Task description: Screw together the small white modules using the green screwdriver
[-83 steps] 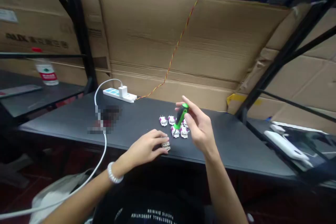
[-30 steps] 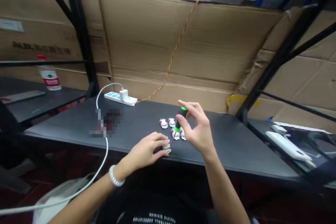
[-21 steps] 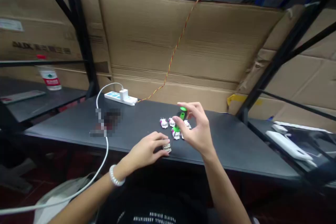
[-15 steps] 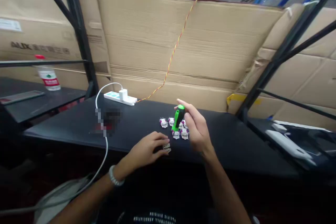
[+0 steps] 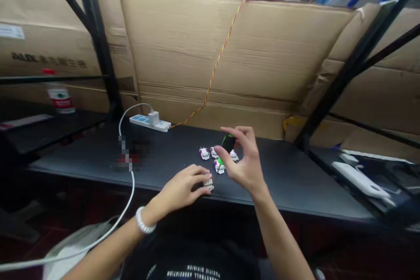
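Observation:
My left hand [image 5: 188, 186] rests at the front of the black table, with thumb and fingers pinching a small white plastic part [image 5: 208, 184]. In my right hand [image 5: 246, 162] is a screwdriver [image 5: 229, 142] with a green and black handle, held between thumb and fingers. It leans, its thin shaft slanting down toward the part in my left hand; whether the tip touches cannot be made out. Just behind lie several similar small white and purple parts [image 5: 204, 153], some partly hidden by the screwdriver and my right hand.
A white power strip [image 5: 150, 123] with a plugged-in charger and white cable stands at the back left. Cardboard panels [image 5: 197, 43] wall off the rear between dark metal posts. A bottle [image 5: 61, 96] is at far left, a white device [image 5: 361, 180] at right.
My right hand has turned, its fingers shifting around the screwdriver handle, which now tilts more. My left hand and the part in it have stayed in place.

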A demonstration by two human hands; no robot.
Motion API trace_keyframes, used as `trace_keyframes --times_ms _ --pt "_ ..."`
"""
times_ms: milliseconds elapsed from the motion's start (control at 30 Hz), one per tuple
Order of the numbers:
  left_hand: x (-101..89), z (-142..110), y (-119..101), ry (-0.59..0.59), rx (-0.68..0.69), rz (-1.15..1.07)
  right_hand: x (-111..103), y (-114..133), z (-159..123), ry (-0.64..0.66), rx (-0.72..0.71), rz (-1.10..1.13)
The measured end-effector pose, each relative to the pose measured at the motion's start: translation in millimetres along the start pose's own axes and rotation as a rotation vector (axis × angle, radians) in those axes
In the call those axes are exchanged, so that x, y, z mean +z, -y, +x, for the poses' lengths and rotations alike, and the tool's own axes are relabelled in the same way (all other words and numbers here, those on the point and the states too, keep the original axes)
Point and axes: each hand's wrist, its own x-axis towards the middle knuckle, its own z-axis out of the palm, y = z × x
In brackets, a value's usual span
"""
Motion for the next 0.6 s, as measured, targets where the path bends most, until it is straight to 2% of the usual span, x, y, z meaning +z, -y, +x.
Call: trace_keyframes --times_ms 67,200,400,533,600 --pt "-0.1 -0.1 0.1 0.005 -0.003 -0.004 0.2 0.6 0.2 0.002 -0.006 -0.001" --pt "-0.5 -0.5 0.0 0.004 -0.003 0.003 -0.7 0.6 -0.2 0.105 -0.016 0.137" --pt "-0.1 -0.1 0.1 0.001 -0.001 0.011 -0.9 2.0 -0.3 -0.014 -0.012 -0.003" --pt "0.1 0.1 -0.2 0.002 -0.002 0.01 -2.4 0.4 -1.5 0.076 0.008 0.122" --pt "-0.2 0.0 -0.6 0.002 -0.003 0.01 -2.6 0.5 -2.2 0.062 0.006 0.115"
